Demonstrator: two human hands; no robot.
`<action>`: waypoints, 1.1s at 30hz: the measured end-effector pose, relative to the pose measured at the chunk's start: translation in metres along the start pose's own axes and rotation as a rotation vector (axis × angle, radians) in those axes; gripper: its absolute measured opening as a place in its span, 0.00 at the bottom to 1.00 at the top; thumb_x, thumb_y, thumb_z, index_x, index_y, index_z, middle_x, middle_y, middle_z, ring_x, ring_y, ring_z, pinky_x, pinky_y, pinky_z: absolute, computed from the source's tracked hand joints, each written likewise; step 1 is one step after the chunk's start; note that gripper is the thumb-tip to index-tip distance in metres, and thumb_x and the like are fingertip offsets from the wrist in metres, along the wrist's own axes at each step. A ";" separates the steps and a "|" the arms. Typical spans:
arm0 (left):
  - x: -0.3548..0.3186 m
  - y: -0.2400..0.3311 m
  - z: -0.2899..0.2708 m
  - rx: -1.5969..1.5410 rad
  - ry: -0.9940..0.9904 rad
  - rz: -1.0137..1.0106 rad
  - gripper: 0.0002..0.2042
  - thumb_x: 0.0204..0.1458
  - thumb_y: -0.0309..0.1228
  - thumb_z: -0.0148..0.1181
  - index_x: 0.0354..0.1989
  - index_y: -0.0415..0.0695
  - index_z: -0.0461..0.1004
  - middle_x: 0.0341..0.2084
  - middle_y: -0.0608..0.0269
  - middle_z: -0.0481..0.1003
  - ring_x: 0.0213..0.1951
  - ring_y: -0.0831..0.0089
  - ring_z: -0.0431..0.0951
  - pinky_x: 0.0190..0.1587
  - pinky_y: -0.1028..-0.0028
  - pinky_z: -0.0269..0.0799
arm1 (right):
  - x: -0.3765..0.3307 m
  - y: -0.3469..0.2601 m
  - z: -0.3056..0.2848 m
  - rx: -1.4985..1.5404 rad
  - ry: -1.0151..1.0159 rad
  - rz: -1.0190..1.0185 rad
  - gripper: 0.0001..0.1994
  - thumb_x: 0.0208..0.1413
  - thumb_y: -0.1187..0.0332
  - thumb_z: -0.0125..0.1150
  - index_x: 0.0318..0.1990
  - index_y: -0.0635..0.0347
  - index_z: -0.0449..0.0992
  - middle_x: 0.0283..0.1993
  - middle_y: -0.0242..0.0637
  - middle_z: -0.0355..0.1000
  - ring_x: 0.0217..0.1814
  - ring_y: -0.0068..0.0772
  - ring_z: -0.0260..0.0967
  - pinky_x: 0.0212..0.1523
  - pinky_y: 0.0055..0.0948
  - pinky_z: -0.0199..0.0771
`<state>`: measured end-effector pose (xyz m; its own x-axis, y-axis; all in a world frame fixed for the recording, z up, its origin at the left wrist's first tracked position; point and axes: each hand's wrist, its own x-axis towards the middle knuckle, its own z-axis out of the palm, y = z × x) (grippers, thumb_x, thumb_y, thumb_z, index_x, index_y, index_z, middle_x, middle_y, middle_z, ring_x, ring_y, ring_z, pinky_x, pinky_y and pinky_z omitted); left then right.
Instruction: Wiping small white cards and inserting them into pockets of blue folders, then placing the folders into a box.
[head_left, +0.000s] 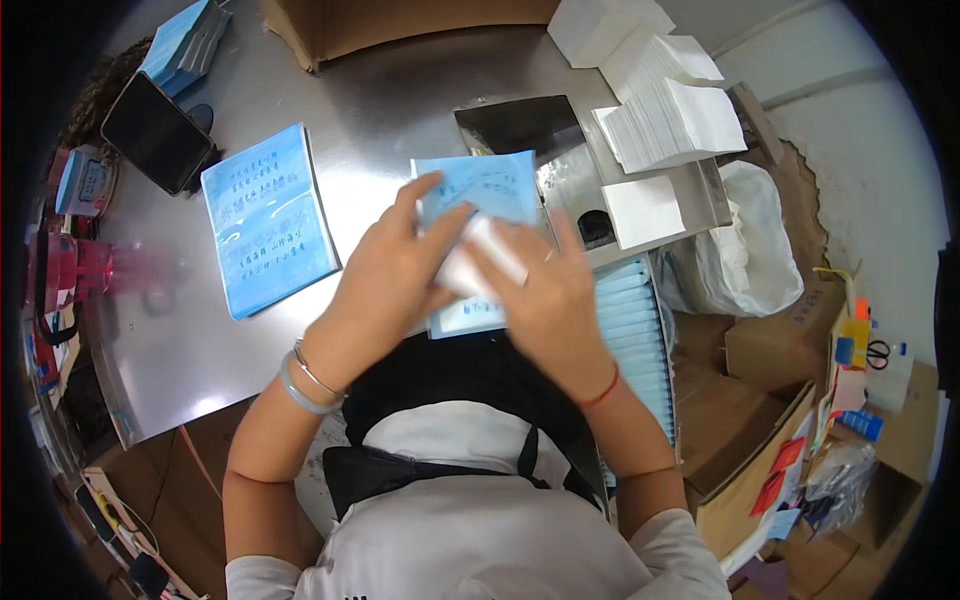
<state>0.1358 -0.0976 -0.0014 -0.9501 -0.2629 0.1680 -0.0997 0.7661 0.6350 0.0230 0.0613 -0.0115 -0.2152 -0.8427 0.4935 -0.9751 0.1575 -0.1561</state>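
The biggest thing in front of me is the shiny metal table [370,105], its near edge up against the person working there. At its far side stands a brown cardboard box [412,24], cut off by the edge of what I can see. To the right, beyond the table's edge, a white bag [758,235] gapes open near the wall, and in front of it thick stacks of folded white sheets [665,122] stand on the far right part of the table. Below them a long row of pale blue packets [633,325] runs toward the person, packed side by side. The left hand [392,255] and the right hand [550,295] meet over the near middle of the table, the right one badly blurred. To their left lies a pile of flat blue packets [272,225], with a dark-screened device [155,132] propped upright just beyond. Beneath the hands is a single blue packet [495,178], lying flat near the edge. Between the hands, above that packet, is a small white piece [487,262]; the left thumb lies along it and the right fingers cover part of it, but I cannot tell how firmly either hand grasps it. Smallest is a thin red cord [602,386] around the right wrist.
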 end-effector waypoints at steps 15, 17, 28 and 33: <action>-0.045 0.135 -0.102 -0.695 0.160 0.543 0.18 0.54 0.52 0.52 0.29 0.49 0.68 0.27 0.70 0.70 0.26 0.68 0.60 0.26 0.66 0.57 | -0.015 0.057 -0.016 -0.523 0.095 0.576 0.15 0.53 0.72 0.62 0.48 0.64 0.79 0.41 0.44 0.71 0.46 0.48 0.67 0.48 0.40 0.69; -0.042 0.125 -0.098 -0.541 0.181 0.447 0.17 0.54 0.50 0.54 0.34 0.48 0.68 0.33 0.66 0.69 0.32 0.64 0.61 0.32 0.65 0.57 | -0.036 0.065 -0.015 -0.200 0.141 0.615 0.15 0.54 0.75 0.61 0.49 0.67 0.78 0.45 0.45 0.72 0.49 0.48 0.67 0.50 0.39 0.70; -0.058 -0.039 -0.045 0.687 0.100 -0.183 0.32 0.55 0.40 0.64 0.65 0.43 0.61 0.61 0.41 0.63 0.61 0.44 0.63 0.63 0.55 0.59 | 0.054 0.136 -0.034 -0.472 0.331 0.396 0.15 0.60 0.71 0.58 0.50 0.76 0.74 0.58 0.56 0.68 0.64 0.63 0.61 0.65 0.49 0.62; -0.072 -0.061 -0.065 0.590 0.063 -0.529 0.12 0.54 0.28 0.61 0.46 0.41 0.70 0.48 0.44 0.69 0.49 0.50 0.69 0.51 0.61 0.65 | 0.059 0.137 -0.051 -0.689 0.246 0.345 0.13 0.58 0.65 0.58 0.41 0.66 0.80 0.44 0.45 0.72 0.47 0.50 0.66 0.52 0.47 0.67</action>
<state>0.2297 -0.1633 -0.0031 -0.7162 -0.6978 0.0096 -0.6899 0.7100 0.1412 -0.1255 0.0597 0.0400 -0.4376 -0.5640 0.7003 -0.6481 0.7377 0.1891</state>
